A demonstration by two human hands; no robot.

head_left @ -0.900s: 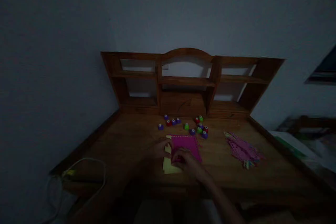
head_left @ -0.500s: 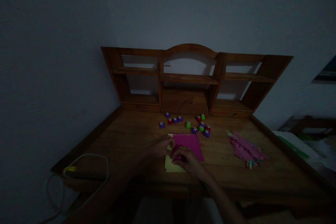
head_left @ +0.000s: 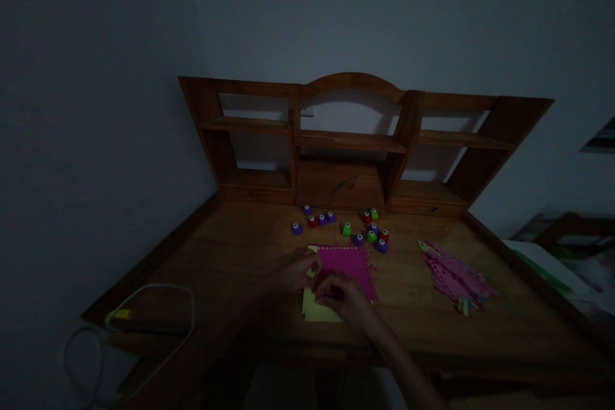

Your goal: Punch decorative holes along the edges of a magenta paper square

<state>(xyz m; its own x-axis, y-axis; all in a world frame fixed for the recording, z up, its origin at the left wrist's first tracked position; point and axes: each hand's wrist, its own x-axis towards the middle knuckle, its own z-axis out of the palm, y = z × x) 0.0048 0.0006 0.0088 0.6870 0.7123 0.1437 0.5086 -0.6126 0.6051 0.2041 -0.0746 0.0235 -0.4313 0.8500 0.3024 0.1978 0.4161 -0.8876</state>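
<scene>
Right hand (head_left: pixel 344 298) arched low, fingers curled, forearm slanting back to my right; left hand (head_left: pixel 298 270) curls just beside it. Whether either grips anything, I can't tell! Pink sheet (head_left: pixel 350 264) spreads just beyond my right hand, over yellow paper (head_left: pixel 319 313).

Punches (head_left: pixel 346 230) — seven purple, three red, three green.

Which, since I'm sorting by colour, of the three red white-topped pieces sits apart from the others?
The leftmost small red white-topped piece, beside a similar purple one; the other two red pieces sit farther right, near green pieces.
</scene>
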